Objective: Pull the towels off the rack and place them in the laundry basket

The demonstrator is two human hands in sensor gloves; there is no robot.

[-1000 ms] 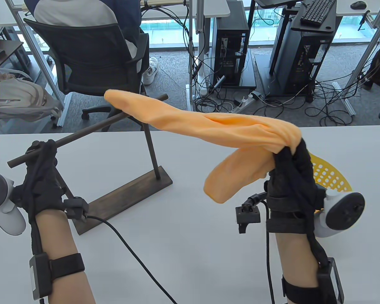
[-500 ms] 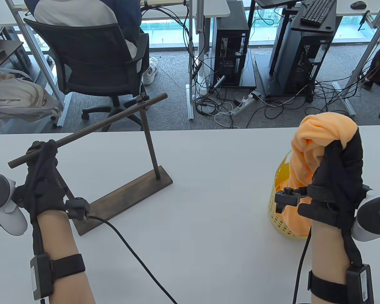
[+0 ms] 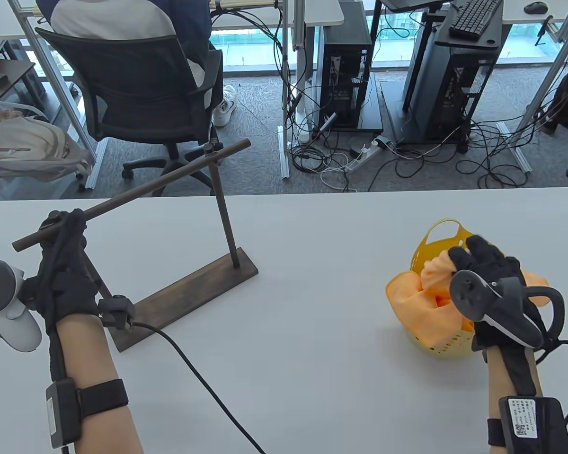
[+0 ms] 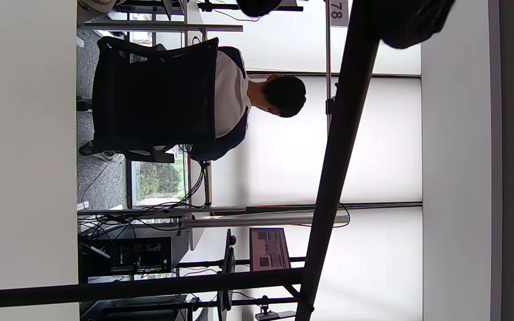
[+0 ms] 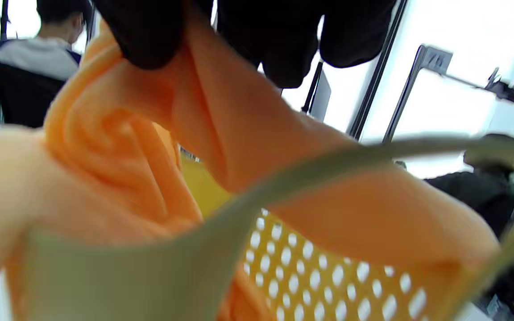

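Observation:
An orange towel lies bunched in the yellow perforated laundry basket at the right of the table, one fold spilling over its left rim. My right hand reaches down into the basket from above. In the right wrist view its thumb and fingers pinch a fold of the towel above the basket wall. The dark wooden rack stands at the left with its bar bare. My left hand grips the near end of that bar.
A person sits in a black office chair just beyond the table's far edge. Computer towers and tangled cables cover the floor behind. A black cable runs from my left wrist across the white table.
The towel came fully off the rack bar. My right hand carried it right, over the basket, then lowered it inside. The left hand stayed on the bar.

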